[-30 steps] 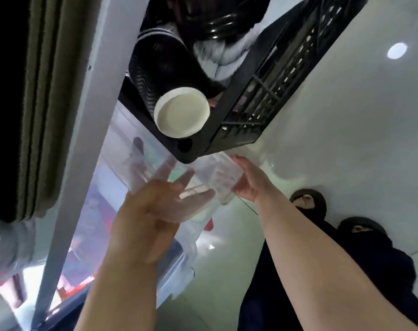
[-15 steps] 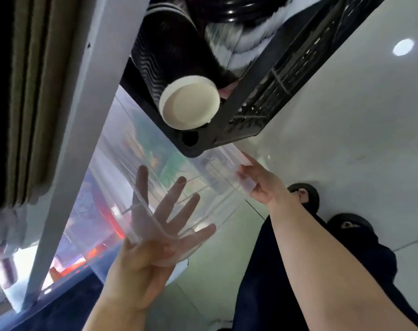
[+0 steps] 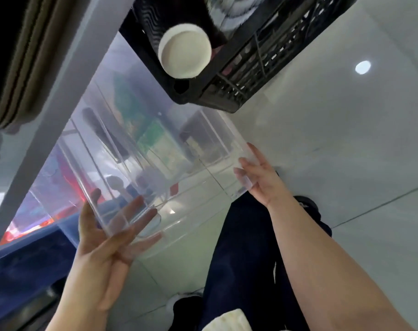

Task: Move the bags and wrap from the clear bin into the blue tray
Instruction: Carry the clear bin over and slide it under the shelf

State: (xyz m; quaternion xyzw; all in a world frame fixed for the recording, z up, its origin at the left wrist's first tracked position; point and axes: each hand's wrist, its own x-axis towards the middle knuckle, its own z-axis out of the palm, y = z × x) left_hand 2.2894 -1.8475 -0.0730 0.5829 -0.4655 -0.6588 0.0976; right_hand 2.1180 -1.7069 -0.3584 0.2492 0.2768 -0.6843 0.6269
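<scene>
You are carrying the clear bin (image 3: 141, 163) between both hands, tilted, just below the black crate (image 3: 239, 75) and close beside the grey shelf post (image 3: 60, 96).

Risks:
- The smooth walls are offering little friction; the bin is liable to slip.
- Its far corner is likely to strike the crate, whose white lid (image 3: 184, 53) is overhanging.
- Tilting is likely to shift the blurred contents, seemingly the bags and wrap.

Your left hand (image 3: 107, 237) is spread wide, fingers apart, palm pressing the near left wall. Your right hand (image 3: 258, 177) is half open, fingers flat against the right corner. The blue tray is not clearly identifiable.
</scene>
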